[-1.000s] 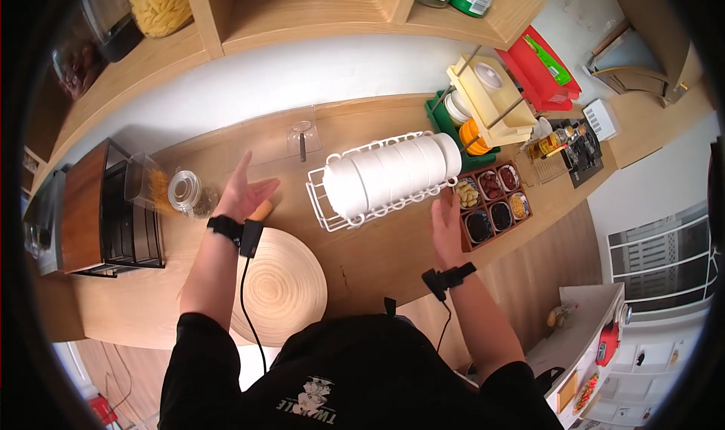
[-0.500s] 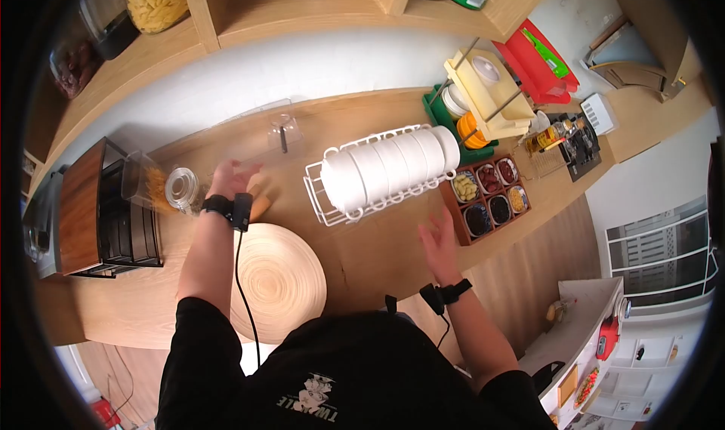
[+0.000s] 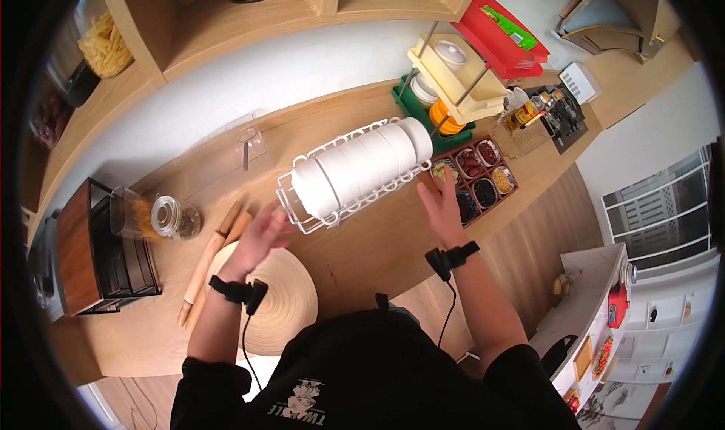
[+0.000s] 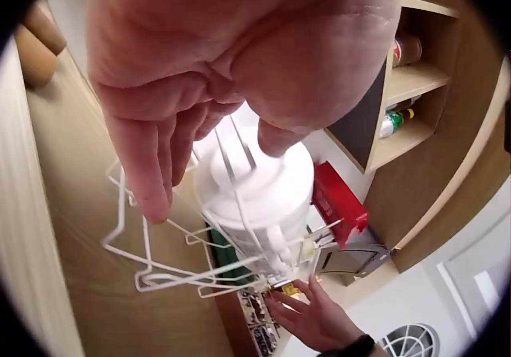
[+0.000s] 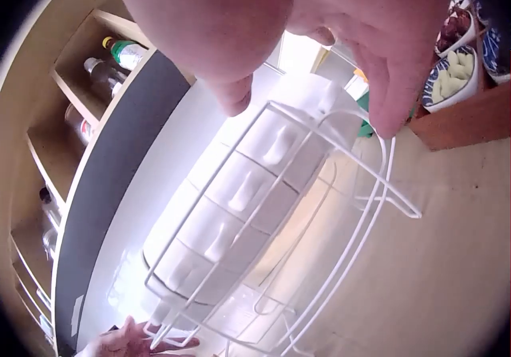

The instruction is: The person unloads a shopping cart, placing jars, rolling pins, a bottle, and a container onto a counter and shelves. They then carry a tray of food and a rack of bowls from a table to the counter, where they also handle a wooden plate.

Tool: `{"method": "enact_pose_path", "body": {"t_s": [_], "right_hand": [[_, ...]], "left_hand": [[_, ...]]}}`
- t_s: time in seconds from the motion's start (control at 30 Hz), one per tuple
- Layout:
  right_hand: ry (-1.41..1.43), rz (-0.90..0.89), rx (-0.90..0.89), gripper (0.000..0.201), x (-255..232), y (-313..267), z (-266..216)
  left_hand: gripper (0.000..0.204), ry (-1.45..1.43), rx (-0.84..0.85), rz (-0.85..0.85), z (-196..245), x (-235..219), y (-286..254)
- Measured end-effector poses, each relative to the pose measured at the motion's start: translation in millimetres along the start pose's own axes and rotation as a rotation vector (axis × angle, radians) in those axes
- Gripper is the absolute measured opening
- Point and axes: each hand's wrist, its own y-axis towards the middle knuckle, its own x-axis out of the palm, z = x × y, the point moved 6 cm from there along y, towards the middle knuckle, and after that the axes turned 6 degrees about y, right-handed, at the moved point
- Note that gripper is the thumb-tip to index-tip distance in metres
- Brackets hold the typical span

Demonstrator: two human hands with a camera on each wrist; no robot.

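Note:
A white wire rack [image 3: 304,227] lies lengthwise on the counter, with several white mugs [image 3: 362,166] nested in a row on their sides. My left hand [image 3: 260,241] is at the rack's left end, its fingers extended around the end wires in the left wrist view. Near the rack's right end is my right hand [image 3: 444,211], with thumb and fingers spread. In the right wrist view its fingertips [image 5: 387,122] are right at the rack's wire, and the mug handles [image 5: 243,191] face this side.
Two rolling pins [image 3: 211,260] and a round wooden board [image 3: 283,309] lie left of the rack. A sectioned box of ingredients [image 3: 470,179] sits beside my right hand, below a tiered stand [image 3: 461,90]. A glass jar [image 3: 168,217] stands further left.
My left hand has come from beside the jar rightward to the rack's left end, uncovering the rolling pins. My right hand dipped away from the rack, then rose back near its right end.

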Motion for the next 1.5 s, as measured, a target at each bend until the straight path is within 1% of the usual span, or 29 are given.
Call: {"method": "enact_pose_path", "body": {"t_s": [0.03,0.07,0.1,0.13,0.17,0.2,0.27,0.33,0.4,0.47,0.53,0.63,0.67,0.73,0.77,0.8,0.87,0.9,0.93,0.97,1.0,1.07,1.13,1.2,1.27,1.33,1.4,1.47,1.5], "right_hand": [[0.014,-0.044,0.047,0.098,2.7,4.7,-9.9],[0.029,-0.088,0.094,0.104,5.6,9.0,-14.6],[0.031,-0.081,0.091,0.104,5.5,14.5,-15.1],[0.07,-0.153,0.102,0.109,10.1,19.9,-11.9],[0.108,-0.226,0.114,0.114,15.0,23.5,-7.8],[0.109,-0.219,0.113,0.114,17.2,27.6,-2.9],[0.079,-0.292,0.031,0.119,30.7,32.8,-3.8],[0.066,-0.265,0.04,0.121,30.3,31.6,-6.0],[-0.079,-0.214,0.07,0.118,29.4,31.7,-11.8],[-0.069,-0.212,0.064,0.117,29.7,40.2,-4.8],[-0.063,-0.207,0.059,0.115,28.9,53.7,2.8],[0.014,-0.218,-0.028,0.112,31.2,84.3,11.6],[0.016,-0.212,-0.027,0.112,32.1,90.9,3.9],[0.014,-0.234,0.069,0.111,35.6,103.6,-5.8],[0.042,-0.248,0.046,0.108,38.8,114.7,-3.8],[0.046,-0.242,0.045,0.108,38.7,125.9,-1.1],[-0.2,-0.227,0.0,0.105,39.2,145.2,0.9],[-0.205,-0.24,0.011,0.103,41.6,153.4,3.6],[-0.199,-0.236,0.007,0.103,44.0,162.0,8.7],[-0.265,-0.227,-0.034,0.103,47.6,169.7,10.4],[-0.334,-0.218,-0.074,0.103,49.7,175.3,12.9],[-0.324,-0.235,-0.045,0.103,54.3,173.5,-6.4],[-0.453,-0.275,0.02,0.104,59.5,178.2,-11.2],[-0.456,-0.281,0.02,0.104,63.9,185.4,-14.3],[-0.461,-0.289,0.025,0.104,67.2,193.0,-12.6],[-0.475,-0.265,-0.04,0.104,70.0,199.9,-13.2],[-0.45,-0.288,0.004,0.103,72.9,203.9,-9.3],[-0.51,-0.23,-0.071,0.104,73.5,206.2,-5.6],[-0.47,-0.204,-0.09,0.099,71.5,202.1,-1.5]], "left_hand": [[0.069,0.003,0.004,-0.006,-0.5,11.3,0.6],[0.067,-0.038,0.081,-0.023,1.8,21.0,2.4],[0.067,-0.079,0.158,-0.041,5.6,28.3,3.4],[0.067,-0.076,0.161,-0.046,6.8,33.5,4.2],[0.068,-0.066,0.137,0.028,5.7,33.6,5.3],[0.071,-0.055,0.112,0.101,4.7,33.0,6.5],[0.071,-0.08,0.114,0.109,7.6,35.7,8.7],[0.071,-0.153,0.122,0.135,6.6,34.3,11.3],[0.071,-0.157,0.143,0.139,8.7,33.8,16.9],[0.071,-0.161,0.164,0.14,10.2,30.6,25.4],[0.07,-0.101,0.157,0.169,10.0,23.7,40.7],[0.065,-0.158,0.2,0.151,14.2,15.8,68.9],[0.065,-0.154,0.2,0.145,15.9,12.7,76.9],[0.06,-0.13,0.189,0.158,20.3,6.9,91.8],[0.053,-0.111,0.199,0.181,24.3,4.5,96.8],[0.053,-0.106,0.201,0.177,28.1,3.0,102.8],[0.043,-0.125,0.192,0.183,32.8,-2.2,113.3],[0.043,-0.119,0.192,0.182,34.2,-6.4,118.3],[0.038,-0.094,0.191,0.197,34.4,-13.4,125.0],[0.034,-0.069,0.191,0.21,35.7,-20.5,132.6],[0.034,-0.065,0.194,0.206,36.4,-26.4,140.0],[0.052,0.024,0.129,0.209,32.4,-37.6,154.8],[0.049,0.035,0.119,0.221,32.1,-46.4,168.1],[0.046,0.045,0.108,0.237,33.1,-53.0,178.2],[0.043,0.022,0.142,0.244,49.1,-51.3,177.2],[0.043,0.035,0.134,0.26,58.8,-51.2,177.9],[0.042,0.049,0.124,0.278,58.2,-54.6,181.0],[0.04,0.107,0.182,0.272,54.8,-60.6,184.6],[0.04,0.107,0.176,0.272,49.3,-64.3,182.7]]}}
